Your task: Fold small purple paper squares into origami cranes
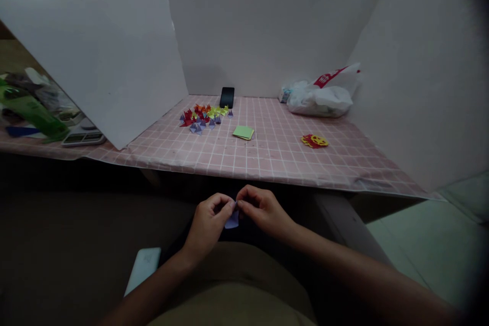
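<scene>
Above my lap, just short of the table's front edge, both hands pinch a small piece of purple paper point(232, 221). My left hand point(210, 221) grips its upper left part between thumb and finger. At its upper tip, the thumb and forefinger of my right hand point(266, 212) are closed on it. The paper's lower part hangs below the fingertips; its folds are partly hidden by them. On the table lie a stack of green paper squares point(243, 132) and a cluster of small folded paper pieces point(202, 116) in red, orange, yellow and purple.
A black phone point(227, 97) lies behind the folded pieces. At the back right sits a white plastic bag point(321, 99), with red and yellow cut-out pieces point(315, 141) nearer me. White panels point(267, 25) enclose the pink checked table point(275, 160). A pale rectangular device point(143, 268) is left of my lap.
</scene>
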The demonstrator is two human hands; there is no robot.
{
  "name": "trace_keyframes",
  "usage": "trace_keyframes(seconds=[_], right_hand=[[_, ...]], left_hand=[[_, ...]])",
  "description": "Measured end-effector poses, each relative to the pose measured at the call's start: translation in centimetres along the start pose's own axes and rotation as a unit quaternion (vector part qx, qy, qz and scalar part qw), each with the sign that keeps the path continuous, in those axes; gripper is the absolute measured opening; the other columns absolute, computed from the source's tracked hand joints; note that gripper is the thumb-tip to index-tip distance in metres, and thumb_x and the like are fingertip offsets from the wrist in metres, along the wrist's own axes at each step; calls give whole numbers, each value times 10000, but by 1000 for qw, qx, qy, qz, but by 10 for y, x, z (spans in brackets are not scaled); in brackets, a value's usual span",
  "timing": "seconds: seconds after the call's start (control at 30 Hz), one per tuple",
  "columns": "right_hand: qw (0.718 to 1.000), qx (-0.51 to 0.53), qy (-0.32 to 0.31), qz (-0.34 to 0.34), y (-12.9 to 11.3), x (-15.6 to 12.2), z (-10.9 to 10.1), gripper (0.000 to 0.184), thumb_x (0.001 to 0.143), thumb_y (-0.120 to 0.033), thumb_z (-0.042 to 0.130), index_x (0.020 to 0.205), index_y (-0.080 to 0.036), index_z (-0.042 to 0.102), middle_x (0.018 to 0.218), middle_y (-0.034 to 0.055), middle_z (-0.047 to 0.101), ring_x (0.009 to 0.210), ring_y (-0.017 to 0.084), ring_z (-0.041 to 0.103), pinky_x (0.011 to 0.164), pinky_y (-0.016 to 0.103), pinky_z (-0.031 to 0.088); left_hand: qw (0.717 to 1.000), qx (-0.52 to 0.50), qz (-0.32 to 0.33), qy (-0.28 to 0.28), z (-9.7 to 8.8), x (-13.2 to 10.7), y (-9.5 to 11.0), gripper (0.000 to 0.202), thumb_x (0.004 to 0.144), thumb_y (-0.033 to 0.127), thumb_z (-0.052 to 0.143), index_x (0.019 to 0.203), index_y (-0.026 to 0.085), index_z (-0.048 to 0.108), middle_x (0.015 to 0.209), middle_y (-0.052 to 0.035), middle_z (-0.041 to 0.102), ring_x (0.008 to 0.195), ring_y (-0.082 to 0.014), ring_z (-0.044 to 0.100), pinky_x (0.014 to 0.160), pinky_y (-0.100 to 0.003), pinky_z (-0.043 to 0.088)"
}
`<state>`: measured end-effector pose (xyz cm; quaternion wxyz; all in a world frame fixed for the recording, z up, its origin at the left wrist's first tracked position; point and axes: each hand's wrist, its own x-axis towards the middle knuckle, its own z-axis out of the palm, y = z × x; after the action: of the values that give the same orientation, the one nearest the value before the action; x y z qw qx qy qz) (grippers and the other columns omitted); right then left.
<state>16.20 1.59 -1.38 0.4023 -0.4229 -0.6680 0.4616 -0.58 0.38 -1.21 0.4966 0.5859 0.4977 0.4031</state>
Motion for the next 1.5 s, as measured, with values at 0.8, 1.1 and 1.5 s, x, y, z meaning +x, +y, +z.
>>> trace_keyframes(seconds=[0.8,1.1,1.5], right_hand=[[999,12,-33,6,5,0,0,115,882,-184,515,767,-179,513,659,-14,555,601,121,535,574,250,417],[992,110,-42,41,3,1,0,103,871,-250,556,804,-173,543,648,-11,588,612,132,574,615,277,449],[992,107,-29,59,0,2,2,71,810,-216,579,765,-179,539,612,-28,578,573,117,555,574,252,429]], left_hand=[[997,-61,-33,-35,-1,5,-4,200,783,338,639,730,146,658,685,-16,625,664,-147,543,658,-268,429],[998,-57,-31,-2,1,4,-6,217,781,358,652,734,146,653,681,-9,606,644,-135,519,621,-253,408],[998,-54,-15,-10,0,2,-8,211,823,348,622,759,150,657,693,-8,608,653,-134,524,618,-244,412]])
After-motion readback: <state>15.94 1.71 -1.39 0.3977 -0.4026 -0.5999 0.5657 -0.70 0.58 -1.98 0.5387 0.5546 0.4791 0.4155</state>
